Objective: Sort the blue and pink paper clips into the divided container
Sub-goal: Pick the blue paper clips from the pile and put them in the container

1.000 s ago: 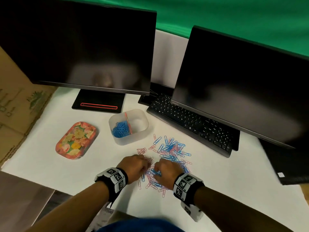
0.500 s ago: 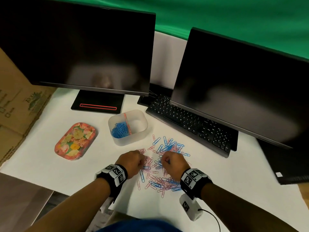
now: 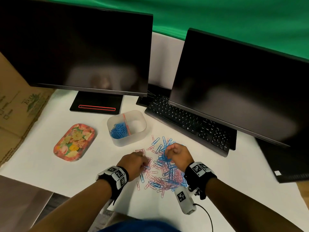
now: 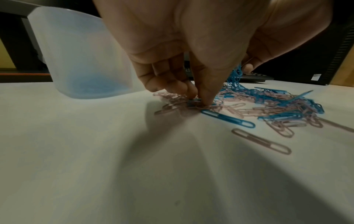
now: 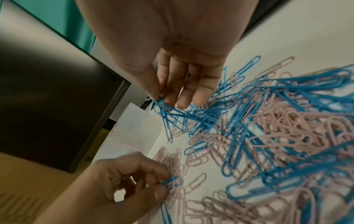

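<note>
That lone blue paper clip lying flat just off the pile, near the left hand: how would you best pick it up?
Probably from above, pinching a rounded end of the lone blue paper clip. It lies flat on the white table, apart from the pile, so a fingertip could tip one loop up. The left hand is close, pinching into the pile beside it.

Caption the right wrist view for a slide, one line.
Right hand lifts tangled blue clips from the mixed pile while left hand pinches one blue clip.
</note>
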Available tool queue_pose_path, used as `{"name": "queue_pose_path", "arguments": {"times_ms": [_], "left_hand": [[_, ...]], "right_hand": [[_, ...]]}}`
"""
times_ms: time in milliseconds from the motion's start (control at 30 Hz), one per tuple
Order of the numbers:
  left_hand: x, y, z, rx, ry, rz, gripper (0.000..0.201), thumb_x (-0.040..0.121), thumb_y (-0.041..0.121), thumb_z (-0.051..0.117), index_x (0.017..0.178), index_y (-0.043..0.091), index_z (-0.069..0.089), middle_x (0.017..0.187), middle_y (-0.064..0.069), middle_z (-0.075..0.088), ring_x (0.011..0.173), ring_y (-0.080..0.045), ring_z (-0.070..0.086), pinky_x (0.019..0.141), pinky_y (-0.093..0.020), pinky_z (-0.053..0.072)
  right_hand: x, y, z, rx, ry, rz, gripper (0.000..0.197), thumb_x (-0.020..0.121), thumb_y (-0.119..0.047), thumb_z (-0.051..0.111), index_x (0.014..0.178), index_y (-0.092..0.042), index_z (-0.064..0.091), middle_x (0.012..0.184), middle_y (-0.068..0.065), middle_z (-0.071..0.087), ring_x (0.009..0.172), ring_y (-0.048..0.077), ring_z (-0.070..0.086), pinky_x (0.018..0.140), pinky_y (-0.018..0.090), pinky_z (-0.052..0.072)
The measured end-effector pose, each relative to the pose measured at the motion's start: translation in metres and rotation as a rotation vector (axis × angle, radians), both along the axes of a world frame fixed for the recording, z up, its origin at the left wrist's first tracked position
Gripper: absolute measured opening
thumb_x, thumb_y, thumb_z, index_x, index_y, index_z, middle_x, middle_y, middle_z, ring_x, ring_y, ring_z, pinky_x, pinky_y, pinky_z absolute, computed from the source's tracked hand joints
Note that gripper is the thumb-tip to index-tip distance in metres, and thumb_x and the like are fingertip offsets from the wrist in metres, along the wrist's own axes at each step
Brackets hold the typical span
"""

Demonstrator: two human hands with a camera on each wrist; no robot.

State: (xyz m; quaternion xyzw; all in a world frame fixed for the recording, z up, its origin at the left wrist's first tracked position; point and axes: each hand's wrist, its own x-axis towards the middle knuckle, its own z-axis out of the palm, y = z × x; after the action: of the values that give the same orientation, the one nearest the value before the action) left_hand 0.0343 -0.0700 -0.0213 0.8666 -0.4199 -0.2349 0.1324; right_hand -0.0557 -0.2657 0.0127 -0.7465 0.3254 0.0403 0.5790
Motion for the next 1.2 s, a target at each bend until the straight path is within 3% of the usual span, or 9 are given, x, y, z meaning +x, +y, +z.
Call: {"name": "queue_pose_path", "arguments": {"times_ms": [133, 333, 467, 633, 767, 933, 1000, 1100, 1200], "left_hand": [[-0.002, -0.005, 0.0, 0.023, -0.017, 0.008, 0.014, 0.087, 0.024, 0.054, 0.097, 0.025, 0.064, 0.108, 0.003, 0.058, 0.102, -0.021, 0.057, 0.079, -0.026, 0.043], [0.001, -0.009, 0.003, -0.021, -0.03, 0.025, 0.011, 0.082, 0.024, 0.054, 0.087, 0.025, 0.064, 0.094, 0.004, 0.062, 0.089, -0.022, 0.059, 0.073, -0.027, 0.047], [0.002, -0.01, 0.004, -0.07, -0.017, 0.091, 0.012, 0.081, 0.023, 0.053, 0.085, 0.025, 0.064, 0.091, 0.005, 0.067, 0.085, -0.021, 0.061, 0.073, -0.029, 0.05], [0.003, -0.011, 0.012, -0.187, 0.051, 0.17, 0.01, 0.075, 0.018, 0.056, 0.078, 0.026, 0.062, 0.085, 0.007, 0.063, 0.085, -0.017, 0.058, 0.073, -0.029, 0.049], [0.003, -0.016, 0.017, -0.294, 0.237, 0.276, 0.013, 0.078, 0.014, 0.056, 0.079, 0.028, 0.057, 0.073, 0.009, 0.063, 0.071, -0.015, 0.06, 0.069, -0.03, 0.052], [0.005, -0.021, 0.022, -0.42, 0.407, 0.436, 0.035, 0.084, 0.002, 0.053, 0.107, 0.027, 0.06, 0.077, -0.003, 0.068, 0.071, -0.022, 0.063, 0.073, -0.03, 0.051], [0.008, -0.023, 0.027, -0.468, 0.509, 0.539, 0.034, 0.086, -0.001, 0.052, 0.104, 0.025, 0.065, 0.076, -0.005, 0.066, 0.066, -0.018, 0.063, 0.07, -0.028, 0.051], [0.012, -0.025, 0.04, -0.568, 0.699, 0.674, 0.027, 0.092, -0.005, 0.048, 0.093, 0.014, 0.067, 0.068, -0.006, 0.06, 0.054, -0.012, 0.058, 0.057, -0.02, 0.049], [0.017, -0.022, 0.057, -0.675, 0.832, 0.771, 0.021, 0.094, -0.004, 0.047, 0.094, 0.006, 0.066, 0.068, -0.008, 0.059, 0.056, -0.013, 0.057, 0.057, -0.022, 0.051]], "right_hand": [[0.002, 0.0, 0.01, 0.103, -0.031, -0.033, 0.01, 0.086, 0.003, 0.057, 0.083, -0.007, 0.059, 0.076, 0.006, 0.066, 0.056, 0.001, 0.058, 0.048, 0.008, 0.04], [0.004, -0.002, 0.023, 0.174, -0.053, -0.037, 0.012, 0.089, 0.003, 0.053, 0.081, -0.005, 0.059, 0.076, 0.008, 0.063, 0.061, 0.01, 0.051, 0.049, 0.009, 0.039], [0.007, -0.001, 0.026, 0.219, -0.044, -0.053, 0.019, 0.091, -0.002, 0.053, 0.075, -0.012, 0.058, 0.089, 0.019, 0.067, 0.065, 0.017, 0.048, 0.056, 0.023, 0.038], [0.011, 0.001, 0.026, 0.344, -0.004, -0.141, 0.011, 0.097, -0.012, 0.049, 0.086, -0.015, 0.05, 0.096, 0.024, 0.07, 0.079, 0.029, 0.061, 0.077, 0.043, 0.052], [0.014, 0.003, 0.029, 0.422, -0.01, -0.218, 0.006, 0.1, -0.018, 0.043, 0.094, -0.017, 0.044, 0.086, 0.019, 0.07, 0.067, 0.027, 0.067, 0.06, 0.031, 0.054], [0.02, 0.003, 0.035, 0.484, -0.007, -0.284, 0.005, 0.101, -0.018, 0.041, 0.096, -0.016, 0.042, 0.08, 0.016, 0.067, 0.068, 0.031, 0.067, 0.065, 0.04, 0.054], [0.024, 0.004, 0.041, 0.552, -0.006, -0.333, 0.005, 0.1, -0.015, 0.042, 0.095, -0.015, 0.042, 0.081, 0.018, 0.065, 0.07, 0.033, 0.066, 0.065, 0.044, 0.055], [0.034, 0.006, 0.052, 0.642, -0.022, -0.343, 0.003, 0.099, -0.012, 0.043, 0.097, -0.013, 0.043, 0.083, 0.02, 0.064, 0.065, 0.032, 0.066, 0.054, 0.041, 0.057], [0.05, 0.011, 0.066, 0.695, -0.046, -0.277, 0.003, 0.097, -0.01, 0.046, 0.099, -0.012, 0.045, 0.083, 0.02, 0.064, 0.064, 0.031, 0.068, 0.059, 0.044, 0.059]]}}
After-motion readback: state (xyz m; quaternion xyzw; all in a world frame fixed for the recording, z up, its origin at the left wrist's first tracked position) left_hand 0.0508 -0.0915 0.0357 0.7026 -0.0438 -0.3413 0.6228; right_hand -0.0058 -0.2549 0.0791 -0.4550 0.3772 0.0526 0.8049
